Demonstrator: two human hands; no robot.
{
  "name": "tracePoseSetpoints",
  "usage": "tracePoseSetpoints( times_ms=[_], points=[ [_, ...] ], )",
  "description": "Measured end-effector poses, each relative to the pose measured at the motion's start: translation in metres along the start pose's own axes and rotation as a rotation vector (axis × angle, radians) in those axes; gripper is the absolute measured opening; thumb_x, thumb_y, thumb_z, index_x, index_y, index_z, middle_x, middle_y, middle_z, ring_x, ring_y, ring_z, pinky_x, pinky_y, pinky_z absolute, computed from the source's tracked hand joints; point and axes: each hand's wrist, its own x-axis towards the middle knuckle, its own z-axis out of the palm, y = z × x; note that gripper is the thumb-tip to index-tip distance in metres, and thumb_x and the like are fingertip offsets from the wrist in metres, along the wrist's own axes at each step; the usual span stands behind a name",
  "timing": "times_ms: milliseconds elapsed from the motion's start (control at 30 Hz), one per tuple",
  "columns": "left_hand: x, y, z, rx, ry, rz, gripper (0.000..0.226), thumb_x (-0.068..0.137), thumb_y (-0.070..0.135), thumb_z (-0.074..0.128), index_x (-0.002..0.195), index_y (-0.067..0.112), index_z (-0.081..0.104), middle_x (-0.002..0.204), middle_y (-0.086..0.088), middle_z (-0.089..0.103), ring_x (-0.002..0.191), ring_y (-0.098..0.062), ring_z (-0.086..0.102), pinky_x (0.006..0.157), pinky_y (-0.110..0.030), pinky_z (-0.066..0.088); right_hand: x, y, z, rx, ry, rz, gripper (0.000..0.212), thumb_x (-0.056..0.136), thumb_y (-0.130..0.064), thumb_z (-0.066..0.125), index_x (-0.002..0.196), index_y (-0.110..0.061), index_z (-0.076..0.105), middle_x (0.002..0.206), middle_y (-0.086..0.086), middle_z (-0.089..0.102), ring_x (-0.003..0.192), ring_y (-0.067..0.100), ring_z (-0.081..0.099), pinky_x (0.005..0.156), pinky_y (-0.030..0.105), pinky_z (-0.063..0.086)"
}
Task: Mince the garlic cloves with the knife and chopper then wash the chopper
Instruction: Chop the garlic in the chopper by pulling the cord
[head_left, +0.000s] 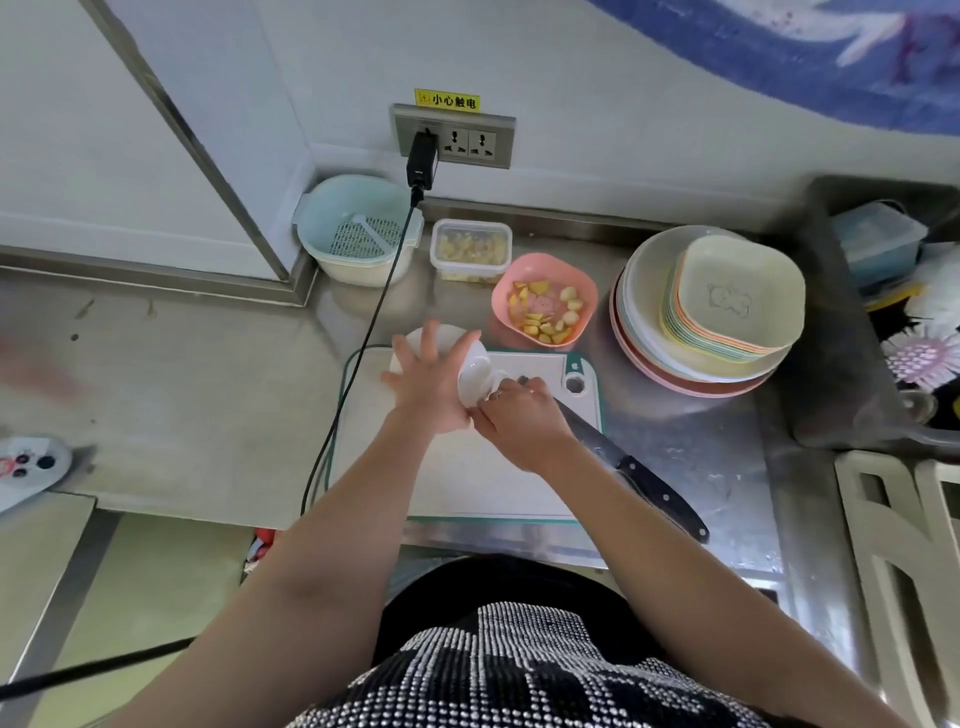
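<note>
Over the white cutting board, both hands meet at a small white chopper part. My left hand has its fingers spread straight, with the thumb lying along the part. My right hand curls its fingers around the part's lower end. Another white round chopper piece sits behind my left hand, mostly hidden. The knife, with a black handle, lies diagonally at the board's right edge, its blade tip under my right hand. Peeled garlic cloves and yellow pieces fill a pink bowl.
A clear container of pale pieces and a mint strainer basket stand at the back. A black cable runs from the wall socket past the board's left edge. Stacked plates are at the right, beside the sink.
</note>
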Motion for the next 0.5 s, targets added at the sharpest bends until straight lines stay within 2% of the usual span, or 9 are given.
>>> tracePoseSetpoints(
  times_ms=[133, 200, 300, 400, 500],
  points=[
    [0.000, 0.000, 0.001, -0.029, 0.011, -0.059, 0.111, 0.057, 0.021, 0.078, 0.137, 0.055, 0.010, 0.148, 0.003, 0.000, 0.134, -0.044, 0.002, 0.093, -0.059, 0.039, -0.015, 0.020, 0.003, 0.010, -0.010, 0.152, 0.037, 0.099, -0.028, 0.034, 0.104, -0.006, 0.062, 0.106, 0.011, 0.059, 0.101, 0.030, 0.054, 0.088, 0.034, 0.035],
    [0.002, -0.001, 0.001, -0.035, 0.010, -0.070, 0.110, 0.057, 0.021, 0.078, 0.137, 0.054, 0.010, 0.147, 0.003, 0.000, 0.134, -0.044, 0.003, 0.093, -0.059, 0.039, -0.034, 0.056, 0.002, 0.003, -0.062, 0.316, 0.031, 0.095, -0.022, 0.038, 0.101, -0.004, 0.062, 0.102, 0.013, 0.060, 0.099, 0.031, 0.058, 0.084, 0.032, 0.041],
    [0.003, -0.002, -0.001, -0.030, 0.005, -0.075, 0.109, 0.058, 0.020, 0.078, 0.138, 0.053, 0.011, 0.147, 0.002, 0.000, 0.133, -0.043, 0.004, 0.094, -0.056, 0.038, -0.060, 0.105, 0.004, 0.069, -0.040, 0.526, 0.029, 0.091, -0.020, 0.038, 0.090, -0.005, 0.062, 0.089, 0.011, 0.057, 0.097, 0.033, 0.060, 0.079, 0.032, 0.040],
    [0.003, -0.001, -0.002, -0.020, 0.002, -0.068, 0.110, 0.059, 0.022, 0.080, 0.140, 0.052, 0.011, 0.149, 0.002, -0.001, 0.135, -0.043, 0.002, 0.095, -0.057, 0.036, -0.050, 0.096, 0.000, 0.125, 0.057, 0.471, 0.027, 0.093, -0.024, 0.041, 0.084, -0.006, 0.059, 0.087, 0.011, 0.058, 0.091, 0.033, 0.058, 0.080, 0.034, 0.040],
    [0.004, -0.001, -0.005, -0.021, -0.033, -0.074, 0.112, 0.061, 0.024, 0.081, 0.141, 0.052, 0.008, 0.152, 0.002, -0.008, 0.138, -0.045, -0.006, 0.099, -0.061, 0.032, -0.027, 0.051, -0.005, 0.190, 0.088, 0.100, 0.032, 0.097, -0.032, 0.040, 0.083, -0.014, 0.063, 0.093, 0.008, 0.065, 0.094, 0.026, 0.057, 0.087, 0.034, 0.035]
  ],
)
